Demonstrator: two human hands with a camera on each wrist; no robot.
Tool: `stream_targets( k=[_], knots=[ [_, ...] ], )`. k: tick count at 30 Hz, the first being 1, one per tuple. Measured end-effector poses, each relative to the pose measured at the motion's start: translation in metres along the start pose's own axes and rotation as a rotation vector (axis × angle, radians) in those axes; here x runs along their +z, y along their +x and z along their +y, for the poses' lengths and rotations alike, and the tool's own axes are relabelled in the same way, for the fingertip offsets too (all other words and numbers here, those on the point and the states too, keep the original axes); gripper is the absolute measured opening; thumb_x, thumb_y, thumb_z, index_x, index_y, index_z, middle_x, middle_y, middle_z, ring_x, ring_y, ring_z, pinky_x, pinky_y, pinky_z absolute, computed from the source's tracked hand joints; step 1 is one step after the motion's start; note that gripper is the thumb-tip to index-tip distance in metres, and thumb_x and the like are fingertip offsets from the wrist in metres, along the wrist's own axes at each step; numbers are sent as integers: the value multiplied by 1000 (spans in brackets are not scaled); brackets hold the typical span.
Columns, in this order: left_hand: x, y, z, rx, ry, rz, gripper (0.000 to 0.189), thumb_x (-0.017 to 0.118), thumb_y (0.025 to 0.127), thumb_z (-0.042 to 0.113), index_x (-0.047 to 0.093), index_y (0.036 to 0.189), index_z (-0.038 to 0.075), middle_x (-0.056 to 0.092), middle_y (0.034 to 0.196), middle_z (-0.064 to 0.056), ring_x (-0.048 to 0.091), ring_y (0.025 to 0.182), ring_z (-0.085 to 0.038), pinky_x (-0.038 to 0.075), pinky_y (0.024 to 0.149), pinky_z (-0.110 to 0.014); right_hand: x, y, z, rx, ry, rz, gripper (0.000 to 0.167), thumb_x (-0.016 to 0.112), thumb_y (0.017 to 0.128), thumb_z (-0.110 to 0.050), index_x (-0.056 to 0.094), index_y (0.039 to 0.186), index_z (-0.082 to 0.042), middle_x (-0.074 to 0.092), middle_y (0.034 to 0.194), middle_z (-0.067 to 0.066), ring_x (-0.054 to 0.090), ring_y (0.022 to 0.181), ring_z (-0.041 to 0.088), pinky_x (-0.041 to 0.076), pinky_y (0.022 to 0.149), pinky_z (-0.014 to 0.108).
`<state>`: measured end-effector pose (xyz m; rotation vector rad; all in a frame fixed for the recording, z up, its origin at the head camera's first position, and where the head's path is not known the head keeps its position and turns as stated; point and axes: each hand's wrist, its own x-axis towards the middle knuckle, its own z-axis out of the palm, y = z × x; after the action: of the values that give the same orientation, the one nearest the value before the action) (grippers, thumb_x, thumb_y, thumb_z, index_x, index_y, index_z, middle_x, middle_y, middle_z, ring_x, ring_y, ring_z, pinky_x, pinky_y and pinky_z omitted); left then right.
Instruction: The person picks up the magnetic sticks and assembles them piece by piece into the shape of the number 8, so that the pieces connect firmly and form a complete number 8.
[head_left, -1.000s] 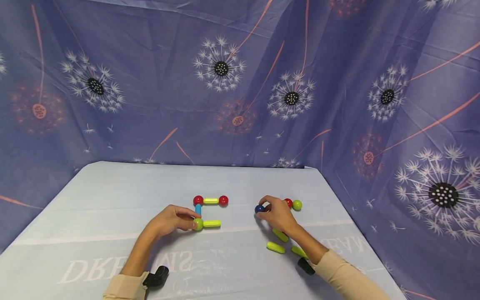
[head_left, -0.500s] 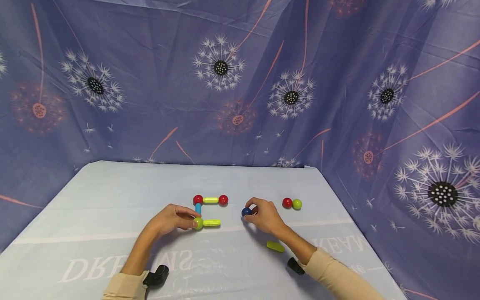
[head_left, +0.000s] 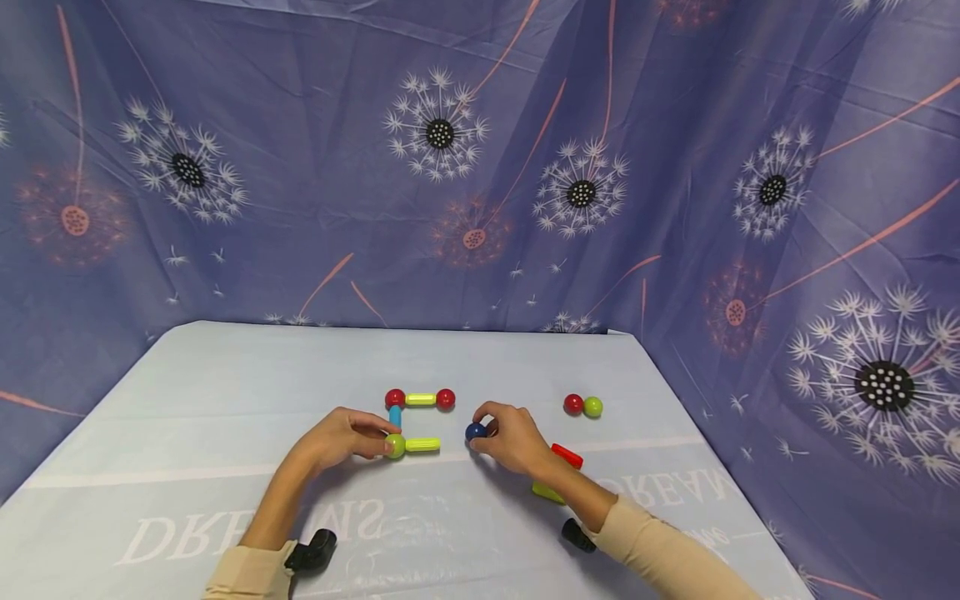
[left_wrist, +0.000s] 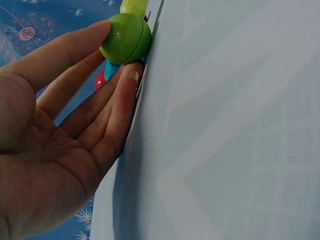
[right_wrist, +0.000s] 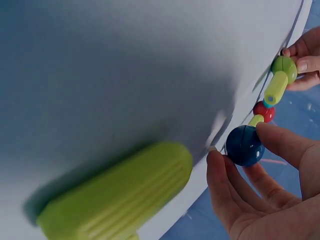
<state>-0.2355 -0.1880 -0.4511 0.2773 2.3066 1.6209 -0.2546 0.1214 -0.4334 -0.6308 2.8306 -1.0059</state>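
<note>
Head view: on the tabletop (head_left: 247, 367), the grip of the left hand (head_left: 345, 443) is clamped on a green ball (head_left: 396, 447). A yellow rod (head_left: 423, 445) sticks out from that ball towards the right hand (head_left: 513, 440), and a blue rod (head_left: 394, 418) links it to a red ball (head_left: 394, 399) farther back; from there a second yellow rod (head_left: 421, 399) leads to another red ball (head_left: 446, 399). The right hand's grip is clamped on a blue ball (head_left: 476, 432), just beside the yellow rod's free end but apart from it. A red rod (head_left: 567, 456) lies near the right forearm.

Left wrist view: thumb and fingers pinch the green ball close to the tabletop.

Right wrist view: thumb and fingertips hold the blue ball, with a large yellow-green rod (right_wrist: 120, 195) lying nearby.
</note>
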Motion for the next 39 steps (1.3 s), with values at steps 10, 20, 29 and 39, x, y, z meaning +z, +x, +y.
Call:
stream_targets(
  k=[10,20,29,39],
  knots=[
    [-1,1,-1,17,0,-7,34,81,86,16,75,116,1,76,108,-10,68,90,-15,59,78,-32,10,2,-9,9,21,-34,26,81,86,-18,71,110,-13,73,88,3,63,76,13,53,67,28],
    [-1,1,-3,14,3,-7,34,81,86,16,75,116,2,76,107,-10,69,90,-15,60,79,-33,17,4,-17,9,4,-62,28,81,86,-20,70,111,-14,72,88,1,61,76,14,54,70,29],
    [-2,2,-3,21,7,-6,34,81,86,16,75,116,1,76,106,-11,69,89,-15,60,78,-32,19,4,-20,-8,-27,-68,28,81,85,-21,70,110,-15,70,87,0,60,77,12,52,71,27],
    [0,2,-1,10,28,5,33,81,86,17,76,115,3,76,107,-10,69,90,-17,60,79,-34,21,3,-20,-13,-29,-67,27,81,86,-21,70,110,-15,71,87,0,60,77,11,53,71,27]
  ],
)
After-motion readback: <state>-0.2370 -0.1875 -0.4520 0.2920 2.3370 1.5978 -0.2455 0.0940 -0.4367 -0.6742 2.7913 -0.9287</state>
